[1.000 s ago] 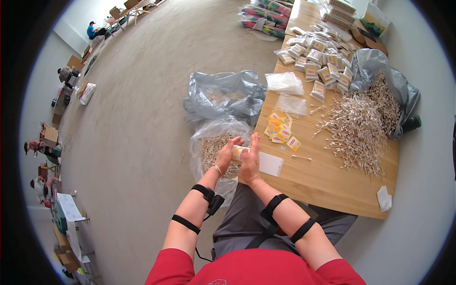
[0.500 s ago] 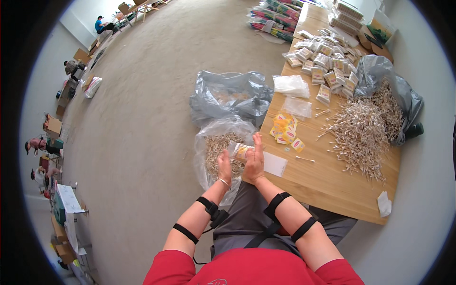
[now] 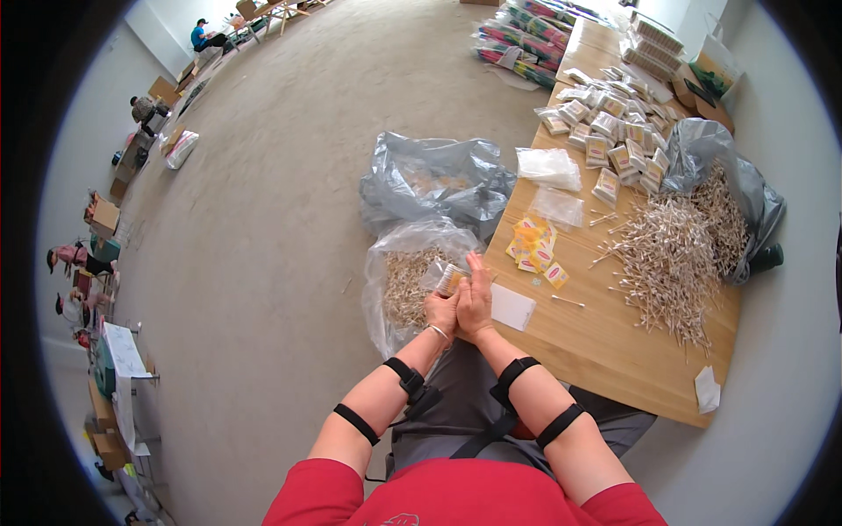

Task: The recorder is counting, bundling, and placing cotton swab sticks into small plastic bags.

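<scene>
Between my two hands is a small clear bag packed with cotton swabs [image 3: 451, 280], with a yellow label in it. My left hand [image 3: 441, 310] is closed around the bag's lower end. My right hand [image 3: 474, 300] presses along its right side, fingers close together and pointing away from me. The hands touch at the near end, hiding part of the bag. Just right of them lies a white card [image 3: 512, 308]. Beyond it on the table are yellow-and-white labels [image 3: 532, 246] and one loose cotton swab [image 3: 568, 302].
A heap of loose swabs [image 3: 671, 254] spills from a grey bag [image 3: 732, 167] on the wooden table [image 3: 605, 351]. Filled packets [image 3: 614, 131] and empty clear bags [image 3: 549, 168] lie farther off. A clear sack of swabs [image 3: 408, 285] and a grey sack [image 3: 386, 180] stand left of the table.
My left hand has moved right and closed on the near end of the swab bag; before, it was held flat. The right hand stays against the bag. The view has shifted slightly.
</scene>
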The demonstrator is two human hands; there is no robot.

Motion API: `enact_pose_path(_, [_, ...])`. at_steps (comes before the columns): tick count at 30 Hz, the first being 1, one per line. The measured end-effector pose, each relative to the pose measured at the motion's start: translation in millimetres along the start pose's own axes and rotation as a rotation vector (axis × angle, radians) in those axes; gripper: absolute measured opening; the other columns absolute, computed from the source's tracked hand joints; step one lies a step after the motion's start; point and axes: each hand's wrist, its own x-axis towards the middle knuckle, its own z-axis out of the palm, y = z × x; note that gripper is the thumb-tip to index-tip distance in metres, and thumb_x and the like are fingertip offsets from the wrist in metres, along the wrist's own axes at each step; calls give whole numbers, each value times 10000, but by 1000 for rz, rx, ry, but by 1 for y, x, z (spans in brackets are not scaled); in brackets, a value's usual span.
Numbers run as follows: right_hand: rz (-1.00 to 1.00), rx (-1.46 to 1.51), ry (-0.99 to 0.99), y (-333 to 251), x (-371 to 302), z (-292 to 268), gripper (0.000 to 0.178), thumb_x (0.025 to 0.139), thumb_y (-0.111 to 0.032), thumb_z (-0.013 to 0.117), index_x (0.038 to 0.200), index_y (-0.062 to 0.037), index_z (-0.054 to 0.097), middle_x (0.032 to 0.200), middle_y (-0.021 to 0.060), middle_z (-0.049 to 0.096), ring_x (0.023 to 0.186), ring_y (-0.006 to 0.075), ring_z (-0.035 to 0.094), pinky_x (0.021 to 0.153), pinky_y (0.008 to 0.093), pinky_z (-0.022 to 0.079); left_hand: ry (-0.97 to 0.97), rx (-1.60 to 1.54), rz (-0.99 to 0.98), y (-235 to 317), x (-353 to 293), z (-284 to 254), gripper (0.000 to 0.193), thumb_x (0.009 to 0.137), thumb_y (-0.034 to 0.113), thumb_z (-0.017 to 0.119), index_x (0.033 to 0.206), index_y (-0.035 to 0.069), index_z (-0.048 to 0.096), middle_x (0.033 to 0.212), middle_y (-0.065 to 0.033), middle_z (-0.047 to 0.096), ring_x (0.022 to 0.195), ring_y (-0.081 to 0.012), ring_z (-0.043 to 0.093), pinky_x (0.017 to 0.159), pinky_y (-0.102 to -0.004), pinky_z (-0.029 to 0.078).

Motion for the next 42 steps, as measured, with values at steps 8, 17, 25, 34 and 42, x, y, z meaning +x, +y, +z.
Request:
enact_pose_path(8, [43,32,-11,-5,0,1,434,890,-159,401,1288,13,412,1367,208,383,1318,365,283,1108,451,141,-171,-371,-8,3,12,-9,190,829,137,676,982,34,627,879,-34,649,720,-117,606,625,-249,500])
enact_pose_path(17, [65,-1,-57,-13,0,6,409,894,-179,420,1255,13,450,1248,245,472,1269,390,327,1088,466,170,-97,-30,96,-8,5,-6,212,866,160,632,1035,32,621,936,-36,650,761,-109,605,640,-261,505])
enact_pose_path(25, [42,-32,-5,-2,4,5,413,883,-167,442,1258,6,443,1188,191,523,1229,363,369,1057,467,215,-165,-256,20,15,-7,-23,160,883,244,613,893,86,635,735,27,599,591,-52,523,538,-194,413])
enact_pose_path(34, [72,25,-38,-7,5,1,394,868,-131,442,1243,-10,453,1111,153,560,1177,339,417,1065,470,209,11,-62,8,-3,-12,-4,191,853,202,659,901,21,624,790,-16,629,665,-80,560,588,-222,467])
enact_pose_path(42, [123,-8,-4,-10,4,9,355,879,-133,431,1208,-4,466,1074,160,557,1068,322,482,1076,478,191,-70,-190,46,17,0,-7,230,790,218,729,873,27,631,763,4,623,634,-57,538,538,-216,436])
